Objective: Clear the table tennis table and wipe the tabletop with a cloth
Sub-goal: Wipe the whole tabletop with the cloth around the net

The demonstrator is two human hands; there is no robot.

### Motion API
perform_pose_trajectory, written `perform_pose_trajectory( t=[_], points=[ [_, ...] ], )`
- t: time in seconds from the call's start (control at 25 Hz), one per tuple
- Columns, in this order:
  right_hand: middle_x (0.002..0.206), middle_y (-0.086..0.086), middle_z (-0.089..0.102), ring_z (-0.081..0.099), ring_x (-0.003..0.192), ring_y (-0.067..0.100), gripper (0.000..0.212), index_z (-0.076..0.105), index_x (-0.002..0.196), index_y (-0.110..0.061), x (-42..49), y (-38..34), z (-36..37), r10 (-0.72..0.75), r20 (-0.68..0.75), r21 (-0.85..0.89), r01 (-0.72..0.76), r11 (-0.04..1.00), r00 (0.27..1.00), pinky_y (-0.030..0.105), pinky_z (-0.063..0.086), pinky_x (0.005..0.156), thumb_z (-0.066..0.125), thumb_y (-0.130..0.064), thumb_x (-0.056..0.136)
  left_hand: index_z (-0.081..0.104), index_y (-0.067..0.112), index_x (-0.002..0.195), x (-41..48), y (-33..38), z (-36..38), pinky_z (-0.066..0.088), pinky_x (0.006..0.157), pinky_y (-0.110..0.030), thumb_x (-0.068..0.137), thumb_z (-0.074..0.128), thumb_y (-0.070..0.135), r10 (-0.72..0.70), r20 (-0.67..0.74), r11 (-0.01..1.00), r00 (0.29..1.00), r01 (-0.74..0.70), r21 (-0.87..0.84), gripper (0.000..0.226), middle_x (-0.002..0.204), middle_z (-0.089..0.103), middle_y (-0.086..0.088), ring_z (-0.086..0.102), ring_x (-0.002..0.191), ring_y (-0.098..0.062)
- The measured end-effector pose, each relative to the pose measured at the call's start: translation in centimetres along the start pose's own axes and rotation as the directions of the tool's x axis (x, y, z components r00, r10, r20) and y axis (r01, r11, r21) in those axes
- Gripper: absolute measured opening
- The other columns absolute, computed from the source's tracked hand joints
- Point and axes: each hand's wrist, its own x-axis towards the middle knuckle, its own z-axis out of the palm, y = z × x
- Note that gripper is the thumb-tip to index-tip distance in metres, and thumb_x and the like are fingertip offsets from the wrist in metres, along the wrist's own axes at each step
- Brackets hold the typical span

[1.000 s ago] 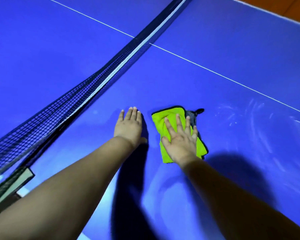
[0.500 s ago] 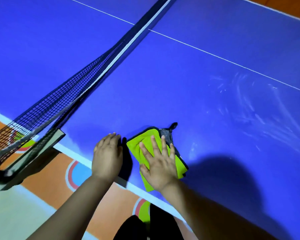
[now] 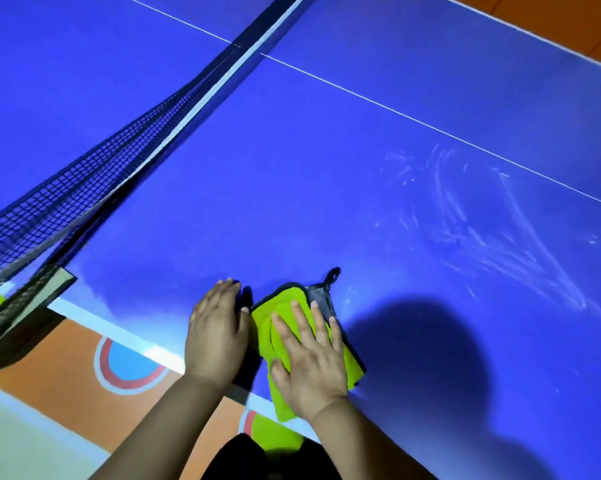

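R hand (image 3: 309, 368) lies spread flat on cloth (image 3: 285, 306) at table (image 3: 292, 202) near edge; cloth's long axis points across table; L hand (image 3: 217, 336) flat just beside, net-side.

one blue tabletop (image 3: 361, 202), crossed by one net (image 3: 84, 188) and one thin white line (image 3: 430, 128). one net clamp (image 3: 28, 299) at the near left edge. one green cloth (image 3: 281, 301) with one black loop (image 3: 333, 273) at its far corner. two grips, the left grip (image 3: 217, 337) and the right grip (image 3: 312, 365). three round painted marks (image 3: 129, 368) on the floor (image 3: 67, 372), each partly seen.
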Motion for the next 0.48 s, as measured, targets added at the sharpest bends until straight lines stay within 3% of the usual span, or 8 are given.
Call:
perform_pose_trajectory(
  t=[0.2,0.4,0.48],
  points=[
    [0.155,-0.001,0.032,0.026,0.143,0.031,0.072,0.041,0.142,-0.04,9.9,7.5,-1.9,0.074,-0.105,0.002,-0.074,0.997,0.992,0.054,0.021,0.112,0.047,-0.058,0.073,0.05,0.006,0.132,5.2,4.7,3.7,0.025,0.11,-0.035,0.085,0.041,0.026,0.051,-0.03,0.999,0.998,-0.052,-0.014,0.051,0.142,0.045,-0.009,0.038,0.134,-0.024],
    [0.162,-0.005,0.008,0.001,0.149,0.027,0.072,0.019,0.149,-0.044,20.9,15.7,-4.3,0.075,-0.061,-0.025,-0.077,0.997,0.995,0.053,0.005,0.117,0.034,-0.062,0.081,0.048,0.005,0.132,12.2,11.0,9.1,0.013,0.112,-0.027,0.088,0.032,0.027,0.091,-0.061,0.996,0.994,-0.089,0.03,0.052,0.143,0.043,-0.011,0.037,0.135,-0.026],
    [0.162,-0.007,0.001,-0.006,0.148,0.026,0.071,0.012,0.15,-0.046,25.2,18.6,-5.4,0.095,-0.033,-0.036,-0.096,0.995,0.995,0.05,-0.001,0.118,0.036,-0.062,0.085,0.051,0.004,0.129,14.2,12.3,10.7,0.014,0.11,-0.03,0.088,0.028,0.029,0.077,-0.081,0.994,0.994,-0.07,0.083,0.053,0.139,0.047,-0.013,0.042,0.13,-0.03]
  ],
)
